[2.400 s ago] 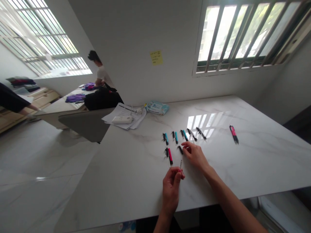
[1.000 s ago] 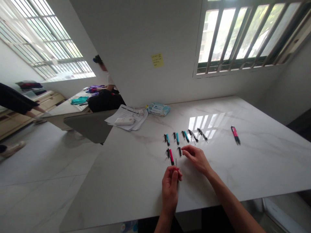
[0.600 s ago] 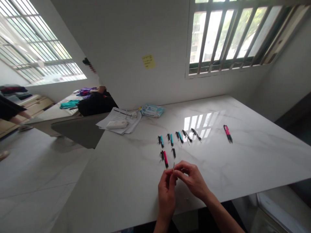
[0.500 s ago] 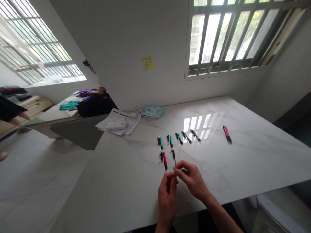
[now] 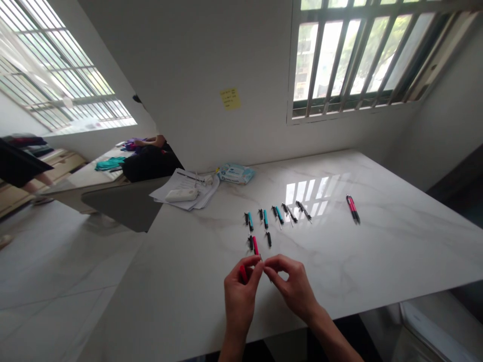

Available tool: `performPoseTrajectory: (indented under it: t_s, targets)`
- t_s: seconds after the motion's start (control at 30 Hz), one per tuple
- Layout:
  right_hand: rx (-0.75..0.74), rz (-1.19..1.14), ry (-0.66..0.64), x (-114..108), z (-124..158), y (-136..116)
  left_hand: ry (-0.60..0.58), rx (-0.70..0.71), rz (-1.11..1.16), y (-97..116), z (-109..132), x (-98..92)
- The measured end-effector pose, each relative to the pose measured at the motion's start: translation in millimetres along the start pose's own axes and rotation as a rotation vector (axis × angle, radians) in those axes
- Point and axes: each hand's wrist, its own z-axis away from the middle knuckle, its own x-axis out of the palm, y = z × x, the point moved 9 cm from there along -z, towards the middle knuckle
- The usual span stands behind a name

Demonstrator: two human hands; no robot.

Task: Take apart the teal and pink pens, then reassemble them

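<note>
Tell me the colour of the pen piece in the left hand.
Red plastic pen barrel; head view.

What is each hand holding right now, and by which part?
Left hand grips a red pen barrel near its top, between thumb and fingers. Right hand pinches at that end; what it holds cannot be told.

Nothing legible anywhere. Handwritten lines on the yellow sticky note (image 5: 230, 98), just left of the barred window (image 5: 350, 55): too small to read. Print on the blue wipes packet (image 5: 236, 174) and the papers (image 5: 188, 185), below and left of that window: blurred, unreadable.
</note>
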Motion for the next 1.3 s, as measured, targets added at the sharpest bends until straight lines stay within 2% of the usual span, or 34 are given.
performPoseTrajectory:
  t_s: [0.2,0.33,0.43,0.53,0.63,0.87,1.07,1.3]
  targets:
    - [-0.04,0.094,-0.02,-3.0,-4.0,-5.9,-0.011,0.045,-0.006,10.4,-10.7,7.3]
    - [0.011,0.21,-0.033,-11.7,-9.2,13.0,0.072,0.113,-0.031,21.4,-27.8,-2.9]
    - [0.084,0.298,0.041,-27.8,-22.2,29.1,0.08,0.162,-0.214,31.0,-43.7,-5.0]
    - [0.118,0.434,0.074,-38.0,-39.6,37.9,0.032,0.188,-0.501,38.2,-57.7,3.7]
    - [0.123,0.53,0.052,-37.4,-51.7,44.6,-0.01,0.182,-0.714,38.8,-68.1,15.9]
    - [0.047,0.583,0.136,-38.1,-48.7,52.5,-0.078,0.282,-1.119,36.7,-78.0,46.1]
    - [0.022,0.595,0.113,-36.5,-48.7,48.7,-0.12,0.261,-1.26,27.8,-82.8,59.7]
    - [0.036,0.619,0.095,-35.0,-48.6,48.2,-0.171,0.275,-1.276,18.7,-82.3,69.4]
